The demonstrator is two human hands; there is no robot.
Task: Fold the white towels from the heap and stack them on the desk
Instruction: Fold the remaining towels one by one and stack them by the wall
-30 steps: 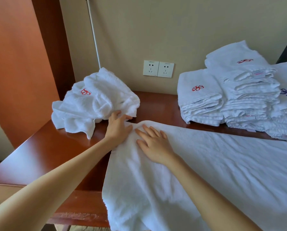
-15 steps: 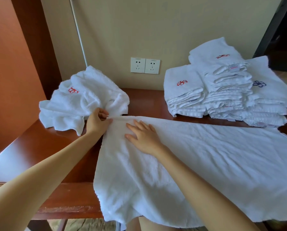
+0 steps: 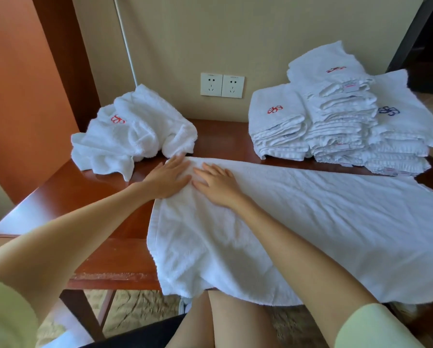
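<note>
- Pressing down on the far left corner of the large white terry towel (image 3: pixel 311 222), the left hand (image 3: pixel 169 177) lay palm down with its fingers straight and spread, and it gripped nothing.
- The right hand (image 3: pixel 216 183) lay just beside it on the same towel, palm down, with its fingers straight and slightly apart, and it likewise held nothing.
- The large towel was spread across the reddish-brown wooden desk (image 3: pixel 59 194), and its near edge hung over the desk's front edge above the person's knees.
- The crumpled heap of white towels (image 3: pixel 132 131), one showing a red embroidered emblem, sat at the far left of the desk, just beyond the left fingertips. Contact between them could not be determined.
- The stacks of folded white towels (image 3: pixel 336 121) stood at the far right of the desk, well apart from the heap. Two top towels bore red emblems and one bore a blue emblem.
- A white double wall socket (image 3: pixel 222 85) was mounted on the beige wall between the heap and the stacks.
- A thin white pole (image 3: pixel 126 41) ran up the wall behind the heap.
</note>
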